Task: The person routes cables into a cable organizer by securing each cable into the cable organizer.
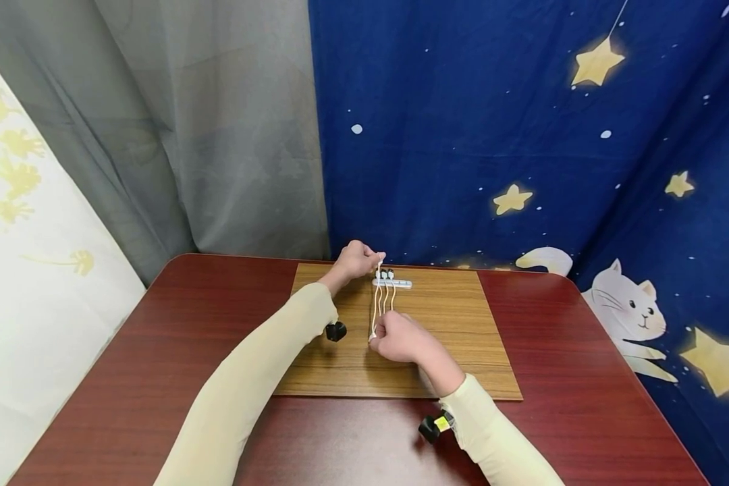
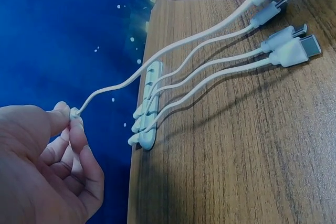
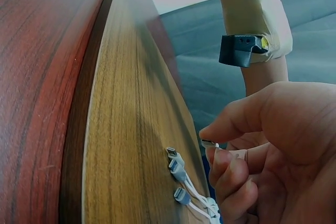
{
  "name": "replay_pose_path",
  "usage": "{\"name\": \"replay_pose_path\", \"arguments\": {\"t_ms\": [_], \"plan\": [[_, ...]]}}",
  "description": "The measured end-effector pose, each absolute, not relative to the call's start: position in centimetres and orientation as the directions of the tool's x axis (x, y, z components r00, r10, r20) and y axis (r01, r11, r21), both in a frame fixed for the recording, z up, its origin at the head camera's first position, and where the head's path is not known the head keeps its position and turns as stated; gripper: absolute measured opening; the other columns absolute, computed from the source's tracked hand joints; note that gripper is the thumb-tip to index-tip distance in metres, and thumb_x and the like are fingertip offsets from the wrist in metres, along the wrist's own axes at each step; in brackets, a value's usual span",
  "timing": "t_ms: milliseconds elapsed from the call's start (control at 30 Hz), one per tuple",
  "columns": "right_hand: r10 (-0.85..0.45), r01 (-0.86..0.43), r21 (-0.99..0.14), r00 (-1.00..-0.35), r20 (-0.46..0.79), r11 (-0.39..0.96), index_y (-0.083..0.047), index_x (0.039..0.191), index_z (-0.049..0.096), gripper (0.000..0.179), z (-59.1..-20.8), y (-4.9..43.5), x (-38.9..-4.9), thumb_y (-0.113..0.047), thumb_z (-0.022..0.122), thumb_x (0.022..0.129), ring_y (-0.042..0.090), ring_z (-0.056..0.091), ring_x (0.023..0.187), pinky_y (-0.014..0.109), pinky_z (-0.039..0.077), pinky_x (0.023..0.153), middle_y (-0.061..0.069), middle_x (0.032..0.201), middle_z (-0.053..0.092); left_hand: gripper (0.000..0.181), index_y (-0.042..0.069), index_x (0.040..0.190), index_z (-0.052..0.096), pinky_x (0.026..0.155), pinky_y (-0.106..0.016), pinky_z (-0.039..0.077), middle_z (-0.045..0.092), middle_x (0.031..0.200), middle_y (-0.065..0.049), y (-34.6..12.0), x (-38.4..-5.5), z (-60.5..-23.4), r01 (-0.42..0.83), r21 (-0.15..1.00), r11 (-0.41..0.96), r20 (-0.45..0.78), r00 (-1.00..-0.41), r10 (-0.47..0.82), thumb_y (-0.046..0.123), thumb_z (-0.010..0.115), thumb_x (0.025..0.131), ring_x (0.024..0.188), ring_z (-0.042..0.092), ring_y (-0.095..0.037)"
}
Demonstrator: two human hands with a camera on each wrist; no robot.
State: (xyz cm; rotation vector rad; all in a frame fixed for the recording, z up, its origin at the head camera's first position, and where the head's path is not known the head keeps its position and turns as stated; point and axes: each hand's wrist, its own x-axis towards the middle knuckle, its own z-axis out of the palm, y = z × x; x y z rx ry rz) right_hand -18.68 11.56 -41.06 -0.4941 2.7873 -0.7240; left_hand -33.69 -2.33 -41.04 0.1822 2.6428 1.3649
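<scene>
Over the board's far edge, my left hand (image 1: 357, 258) pinches one end of a white charging cable (image 2: 173, 48) between thumb and fingertips. Nearer me, my right hand (image 1: 401, 337) pinches that cable's other end by its plug (image 3: 209, 143). The cable spans between both hands, slightly slack, above a pale cable clip strip (image 2: 152, 80). Three other white cables run through slots at one end of the strip. Their plugs, such as the USB-C-like one (image 2: 296, 52), lie toward my right hand. Slots at the strip's other end hold no cable.
The strip sits near the far edge of a wood-grain board (image 1: 449, 337), which lies on a dark red table (image 1: 583, 351). Behind the table hang a grey curtain (image 1: 249, 135) and a blue star-patterned curtain (image 1: 449, 135). Each wrist carries a small black camera (image 1: 336, 331).
</scene>
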Motion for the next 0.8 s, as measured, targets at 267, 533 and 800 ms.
{"name": "replay_pose_path", "arguments": {"t_ms": [267,533,800], "plan": [[-0.371,-0.260,-0.502,-0.919,-0.134,0.825,-0.014,0.066,0.057,0.028,-41.1,11.7,-18.8,-0.021,0.073,0.087,0.014,0.048,0.057,0.032,0.040,0.055,-0.004,0.062,0.052,0.034,0.001,0.094,0.075,0.063,-0.028,0.040,0.065,0.081,-0.006,-2.0,-33.6,-41.2,0.033,0.818,0.574,-0.085,-0.981,0.177,0.032,0.065,0.102,0.074,0.054,-0.019],[-0.365,-0.249,-0.494,-0.918,-0.152,0.833,-0.014,0.064,0.056,0.030,-41.1,12.2,-19.0,-0.019,0.074,0.087,0.014,0.046,0.055,0.032,0.036,0.052,-0.005,0.059,0.049,0.034,0.000,0.093,0.075,0.061,-0.027,0.039,0.068,0.089,-0.011,-1.5,-33.9,-41.4,0.020,0.819,0.574,-0.102,-0.978,0.180,0.031,0.065,0.103,0.074,0.053,-0.018],[-0.356,-0.234,-0.502,-0.920,-0.161,0.832,-0.014,0.066,0.053,0.030,-40.9,12.4,-19.3,-0.018,0.074,0.087,0.013,0.045,0.056,0.031,0.034,0.053,-0.006,0.059,0.045,0.035,0.000,0.094,0.076,0.060,-0.027,0.039,0.067,0.086,-0.006,-1.2,-34.3,-41.4,0.032,0.806,0.590,-0.099,-0.977,0.188,0.032,0.065,0.102,0.073,0.054,-0.018]]}}
